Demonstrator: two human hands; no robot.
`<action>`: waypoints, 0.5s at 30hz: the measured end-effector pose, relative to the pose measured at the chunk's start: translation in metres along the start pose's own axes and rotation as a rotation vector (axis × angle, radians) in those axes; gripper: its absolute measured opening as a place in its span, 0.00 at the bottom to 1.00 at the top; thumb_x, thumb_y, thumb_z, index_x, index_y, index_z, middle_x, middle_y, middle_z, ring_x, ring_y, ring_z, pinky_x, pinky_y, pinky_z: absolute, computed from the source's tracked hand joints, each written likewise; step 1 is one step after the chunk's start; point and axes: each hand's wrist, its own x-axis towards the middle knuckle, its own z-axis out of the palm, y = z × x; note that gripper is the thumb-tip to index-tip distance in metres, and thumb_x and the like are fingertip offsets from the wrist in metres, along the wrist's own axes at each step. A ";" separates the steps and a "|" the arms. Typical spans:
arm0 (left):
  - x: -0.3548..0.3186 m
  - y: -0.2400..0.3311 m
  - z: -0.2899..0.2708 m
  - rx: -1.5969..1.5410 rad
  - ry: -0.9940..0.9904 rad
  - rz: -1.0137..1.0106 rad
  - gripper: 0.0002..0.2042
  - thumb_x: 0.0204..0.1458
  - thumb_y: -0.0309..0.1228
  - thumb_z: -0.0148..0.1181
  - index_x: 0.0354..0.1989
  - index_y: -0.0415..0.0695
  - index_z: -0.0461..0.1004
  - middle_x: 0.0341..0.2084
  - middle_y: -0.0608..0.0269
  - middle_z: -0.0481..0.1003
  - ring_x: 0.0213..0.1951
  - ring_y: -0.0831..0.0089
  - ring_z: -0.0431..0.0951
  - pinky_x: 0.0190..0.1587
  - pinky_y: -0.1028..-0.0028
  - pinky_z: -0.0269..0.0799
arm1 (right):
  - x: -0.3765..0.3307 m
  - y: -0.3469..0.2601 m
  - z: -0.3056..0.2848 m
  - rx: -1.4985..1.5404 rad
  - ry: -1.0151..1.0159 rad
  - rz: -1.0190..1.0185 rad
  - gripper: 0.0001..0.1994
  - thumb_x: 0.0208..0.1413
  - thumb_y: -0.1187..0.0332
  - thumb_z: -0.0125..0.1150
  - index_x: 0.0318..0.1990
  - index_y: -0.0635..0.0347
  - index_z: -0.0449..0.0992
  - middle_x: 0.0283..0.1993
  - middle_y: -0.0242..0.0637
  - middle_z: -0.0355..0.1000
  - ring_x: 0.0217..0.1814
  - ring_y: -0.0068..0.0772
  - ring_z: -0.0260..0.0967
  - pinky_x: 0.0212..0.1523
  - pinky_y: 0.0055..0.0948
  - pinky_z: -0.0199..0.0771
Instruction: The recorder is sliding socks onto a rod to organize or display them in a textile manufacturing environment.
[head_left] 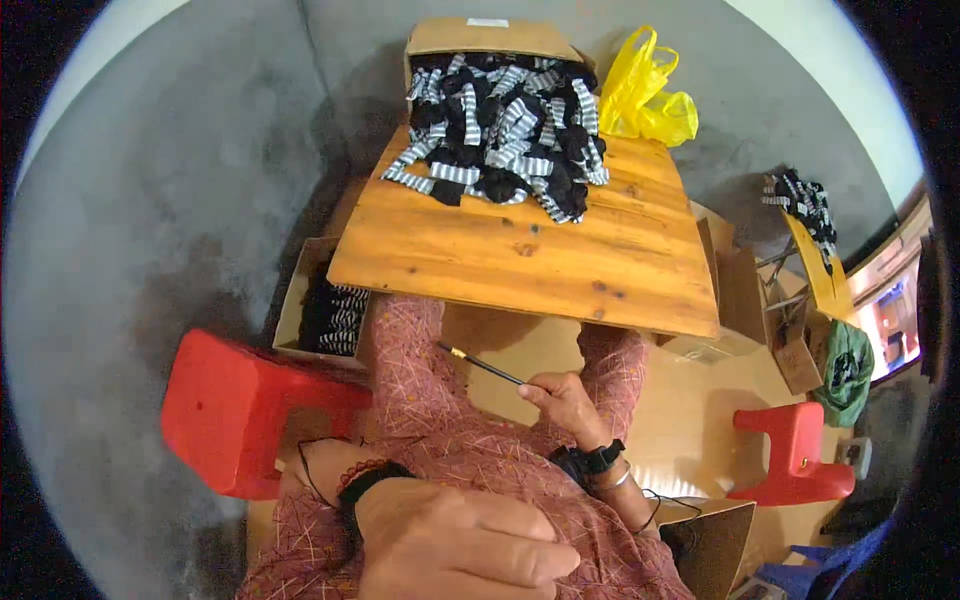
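The pencil [480, 365] is below the near edge of the desk [530, 255], over the lap, its tip pointing to the left. The right hand [565, 405] has its fingers closed on one end, probably so it is ready to use. The left hand [465, 545] rests flat on the lap, fingers together, holding nothing. A pile of striped socks [505, 125] lies at the far edge, spilling from a carton [490, 38]. A second box [325, 310] with socks stands beside the left corner.

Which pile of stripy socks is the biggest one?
The pile on the wooden table, spilling from the open box: socks heaped across it. The box by the red stool and the far right pile hold fewer.
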 end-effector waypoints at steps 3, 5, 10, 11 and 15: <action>-0.003 0.000 0.005 0.022 0.157 0.001 0.05 0.45 0.25 0.56 0.27 0.35 0.71 0.21 0.52 0.72 0.22 0.57 0.75 0.20 0.68 0.70 | 0.001 -0.006 0.000 -0.002 0.005 -0.013 0.16 0.52 0.65 0.57 0.19 0.67 0.65 0.14 0.35 0.48 0.17 0.21 0.47 0.17 0.28 0.51; -0.005 -0.002 0.003 0.000 0.157 0.018 0.06 0.46 0.26 0.55 0.27 0.35 0.71 0.21 0.52 0.73 0.23 0.56 0.75 0.20 0.68 0.71 | 0.005 -0.006 -0.001 -0.007 0.015 -0.033 0.17 0.52 0.64 0.57 0.19 0.67 0.64 0.14 0.34 0.48 0.17 0.21 0.46 0.17 0.28 0.51; 0.002 -0.005 -0.025 -0.082 -0.057 -0.026 0.06 0.46 0.28 0.55 0.25 0.37 0.72 0.22 0.51 0.73 0.22 0.57 0.75 0.20 0.67 0.71 | 0.023 -0.007 -0.008 -0.039 -0.037 -0.022 0.16 0.52 0.64 0.57 0.21 0.67 0.65 0.14 0.33 0.48 0.18 0.21 0.47 0.18 0.28 0.51; 0.002 -0.007 -0.026 -0.086 -0.132 -0.027 0.07 0.48 0.29 0.55 0.24 0.37 0.72 0.21 0.51 0.73 0.22 0.57 0.75 0.20 0.68 0.71 | 0.026 0.000 -0.012 0.077 -0.024 -0.042 0.15 0.52 0.64 0.57 0.21 0.66 0.67 0.14 0.32 0.52 0.18 0.19 0.49 0.17 0.27 0.52; -0.027 -0.018 -0.036 0.231 -0.342 -0.183 0.08 0.45 0.36 0.58 0.26 0.44 0.72 0.25 0.57 0.73 0.26 0.68 0.74 0.26 0.68 0.72 | 0.032 -0.018 -0.039 0.048 0.054 0.125 0.14 0.53 0.63 0.57 0.22 0.65 0.69 0.15 0.27 0.55 0.20 0.17 0.51 0.19 0.24 0.53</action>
